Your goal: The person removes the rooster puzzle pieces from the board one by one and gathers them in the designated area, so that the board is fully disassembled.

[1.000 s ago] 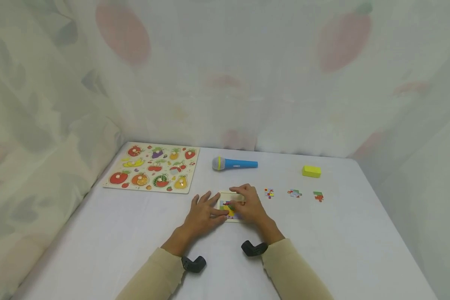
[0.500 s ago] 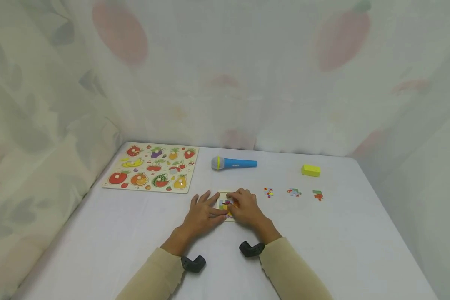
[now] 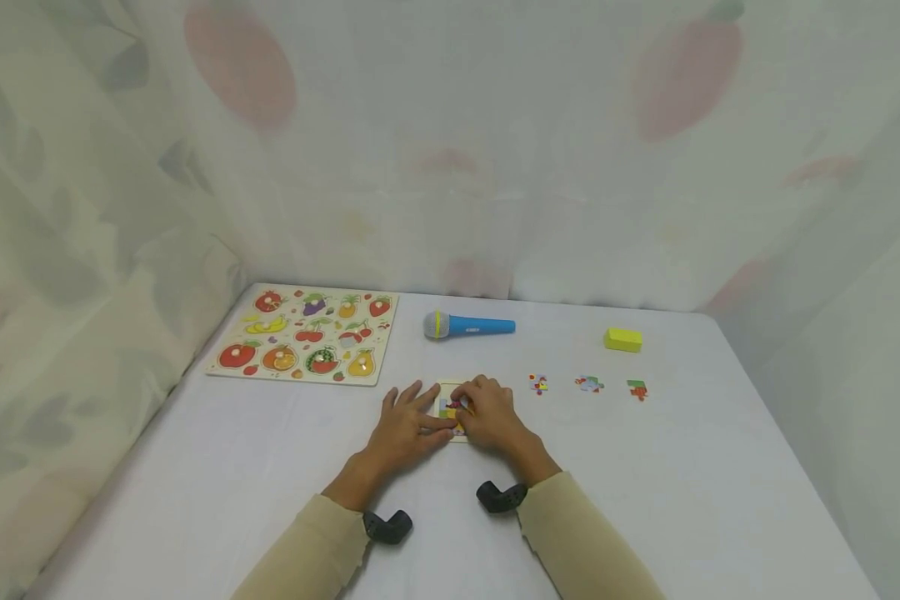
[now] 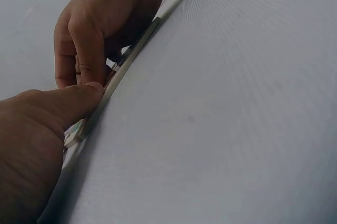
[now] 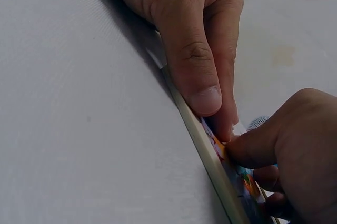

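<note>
A small jigsaw puzzle in a pale frame [image 3: 445, 387] lies between the hands, much of its picture covered by fingers. My left hand [image 3: 405, 429] rests at its left side, fingers spread, thumb pressing on the near edge, as the right wrist view shows. My right hand [image 3: 491, 414] is over the right part of the frame with bent fingers; thumb and fingers pinch at a puzzle piece low on the board, which is mostly hidden. In the right wrist view the right thumb [image 5: 258, 145] touches the colourful puzzle surface [image 5: 217, 142] near the left fingertips.
Three loose jigsaw pieces lie to the right: one red and yellow [image 3: 538, 384], one bluish [image 3: 589, 384], one green and red [image 3: 637, 390]. Behind are a blue toy microphone [image 3: 480, 326] and a yellow block [image 3: 622, 340]. A fruit peg puzzle [image 3: 330, 312] lies back left.
My right hand has shifted slightly left and lower over the framed puzzle, its fingers drawn closer together, and then stays there. The left hand holds its place.
</note>
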Tool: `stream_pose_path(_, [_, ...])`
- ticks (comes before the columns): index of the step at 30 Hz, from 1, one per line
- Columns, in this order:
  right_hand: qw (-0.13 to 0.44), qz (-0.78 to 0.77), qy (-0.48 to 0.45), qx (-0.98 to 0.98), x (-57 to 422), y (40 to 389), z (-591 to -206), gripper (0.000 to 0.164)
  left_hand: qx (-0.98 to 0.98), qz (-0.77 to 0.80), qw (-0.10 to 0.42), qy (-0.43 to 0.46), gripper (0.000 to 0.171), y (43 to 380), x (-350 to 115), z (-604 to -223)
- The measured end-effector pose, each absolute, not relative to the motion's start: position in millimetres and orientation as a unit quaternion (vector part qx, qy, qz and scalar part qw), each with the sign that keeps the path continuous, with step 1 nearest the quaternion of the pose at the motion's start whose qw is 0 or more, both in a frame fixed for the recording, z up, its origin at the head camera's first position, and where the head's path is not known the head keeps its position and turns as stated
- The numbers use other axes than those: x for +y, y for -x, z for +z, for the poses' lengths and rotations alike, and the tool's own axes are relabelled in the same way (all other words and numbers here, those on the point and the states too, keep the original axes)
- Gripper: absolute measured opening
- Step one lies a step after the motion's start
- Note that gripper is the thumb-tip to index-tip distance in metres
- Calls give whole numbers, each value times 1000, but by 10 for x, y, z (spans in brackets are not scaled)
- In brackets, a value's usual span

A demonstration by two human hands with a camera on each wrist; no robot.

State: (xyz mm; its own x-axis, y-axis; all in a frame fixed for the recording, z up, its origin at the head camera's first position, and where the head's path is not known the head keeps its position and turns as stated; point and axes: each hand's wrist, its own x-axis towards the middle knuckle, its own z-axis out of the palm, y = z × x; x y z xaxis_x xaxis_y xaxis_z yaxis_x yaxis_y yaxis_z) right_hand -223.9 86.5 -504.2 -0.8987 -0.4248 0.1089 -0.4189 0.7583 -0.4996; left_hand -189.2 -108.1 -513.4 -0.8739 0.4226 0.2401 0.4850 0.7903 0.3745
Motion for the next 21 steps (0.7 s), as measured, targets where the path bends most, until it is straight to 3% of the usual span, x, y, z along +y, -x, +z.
stream_pose_path(21, [-40,-336,269,902,916,2196,-5053,29,-941,-218,77,249,25,1903,-1094,-5140])
